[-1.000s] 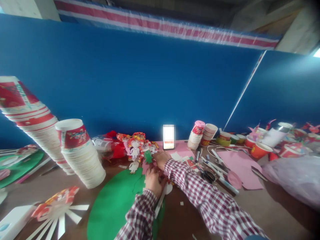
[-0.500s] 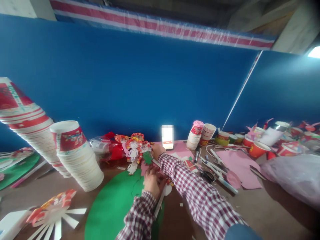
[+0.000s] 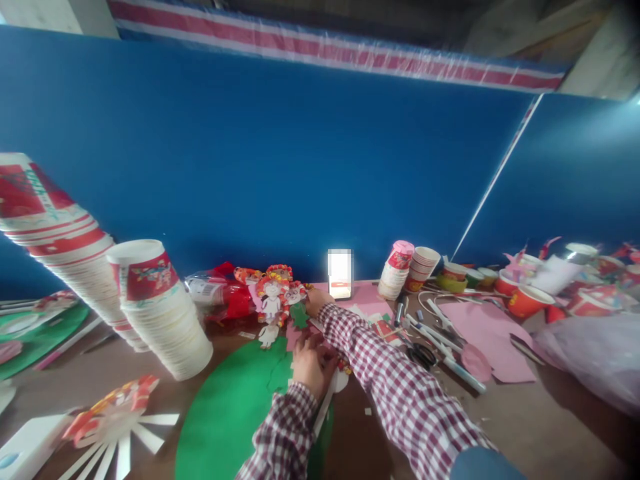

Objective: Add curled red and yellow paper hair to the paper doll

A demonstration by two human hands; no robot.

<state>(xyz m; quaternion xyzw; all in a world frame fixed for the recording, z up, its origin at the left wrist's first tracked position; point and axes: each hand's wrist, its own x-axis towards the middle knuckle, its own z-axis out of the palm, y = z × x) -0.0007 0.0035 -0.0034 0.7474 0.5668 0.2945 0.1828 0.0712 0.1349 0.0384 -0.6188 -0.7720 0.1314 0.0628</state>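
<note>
Here, green cutout [image 3: 300, 316] close beside right fingers [image 3: 312, 300], left fingers [image 3: 303, 343] bent, openings and holds unclear

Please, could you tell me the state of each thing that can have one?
Left hand: curled, grip unclear
Right hand: stretched forward, grip unclear
Colourful paper figures: grouped together
Black-framed rectangular phone: upright, screen lit
Shorter left stack of red-and-white paper cups: nested, upside down
Orange-red paper cup: mouth up
Black-handled scissors: lying down, opening unclear
Large round green sheet: flat, partly covered
Narrow white paper strips: fanned out
</note>
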